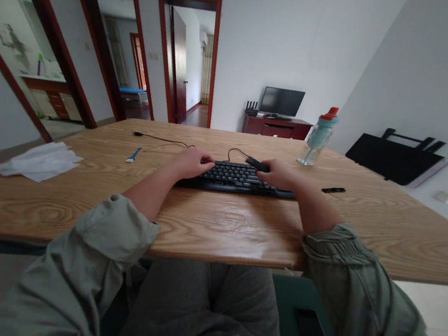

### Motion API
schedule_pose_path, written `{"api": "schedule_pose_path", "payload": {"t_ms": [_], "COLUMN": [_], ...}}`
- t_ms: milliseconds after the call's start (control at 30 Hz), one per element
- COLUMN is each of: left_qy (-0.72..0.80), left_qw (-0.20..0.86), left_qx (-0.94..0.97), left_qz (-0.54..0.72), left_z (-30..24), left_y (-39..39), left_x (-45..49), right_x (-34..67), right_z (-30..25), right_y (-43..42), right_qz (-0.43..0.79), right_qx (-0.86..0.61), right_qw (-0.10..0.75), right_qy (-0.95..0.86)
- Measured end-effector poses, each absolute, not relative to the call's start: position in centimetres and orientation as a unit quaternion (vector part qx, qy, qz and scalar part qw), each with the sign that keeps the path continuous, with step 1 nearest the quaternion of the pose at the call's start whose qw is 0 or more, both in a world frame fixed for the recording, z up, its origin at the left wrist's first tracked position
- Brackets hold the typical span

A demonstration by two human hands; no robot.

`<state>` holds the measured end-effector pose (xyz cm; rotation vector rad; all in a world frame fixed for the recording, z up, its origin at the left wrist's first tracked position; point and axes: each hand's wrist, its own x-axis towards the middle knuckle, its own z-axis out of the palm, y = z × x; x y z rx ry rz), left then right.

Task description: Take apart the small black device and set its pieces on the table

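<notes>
A black keyboard (233, 176) lies on the wooden table in front of me, its keys facing up. My left hand (192, 163) is at its left end, fingers curled and closed over the far corner, with the fingertips partly hidden. Closed around a short black bar-shaped object (254, 163) is my right hand (275, 173). That object points left above the keyboard's back right part, and its exact kind is unclear. The right hand and wrist cover some of the right-hand keys.
A black cable (161, 138) runs behind the keyboard. On the left are a small blue-and-white brush (133, 154) and crumpled white tissue (39, 160). A bottle (319, 137) with a red top and a thin black piece (333, 190) sit right on the wooden table (208, 221).
</notes>
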<state>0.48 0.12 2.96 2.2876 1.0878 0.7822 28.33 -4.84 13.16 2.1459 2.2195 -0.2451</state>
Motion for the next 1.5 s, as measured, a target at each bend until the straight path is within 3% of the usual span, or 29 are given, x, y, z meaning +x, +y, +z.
{"api": "schedule_pose_path", "payload": {"t_ms": [267,500,733,933,1300,1500], "left_qy": [0.508,0.557,0.545,0.549,0.541,0.541], "left_qw": [0.293,0.303,0.311,0.311,0.317,0.323], "left_qx": [0.750,0.712,0.731,0.728,0.735,0.729], "left_qz": [0.305,0.300,0.269,0.268,0.257,0.267], "left_z": [-0.2,-2.4,-2.2,-1.9,-2.4,-2.1], "left_y": [2.8,3.5,2.8,2.8,3.1,2.9], "left_x": [-6.4,-7.9,-6.9,-6.8,-6.6,-6.5], "right_x": [43.6,53.1,52.6,53.2,50.5,48.8], "right_z": [17.7,17.7,15.9,15.7,15.8,16.2], "right_y": [-9.5,-13.5,-11.6,-11.1,-11.9,-12.1], "right_qz": [0.118,0.120,0.159,0.120,0.086,0.068], "right_qx": [0.833,0.887,0.852,0.852,0.867,0.861], "right_qw": [-0.088,-0.064,-0.019,0.045,0.094,0.081], "right_qy": [0.533,0.442,0.499,0.507,0.482,0.498]}}
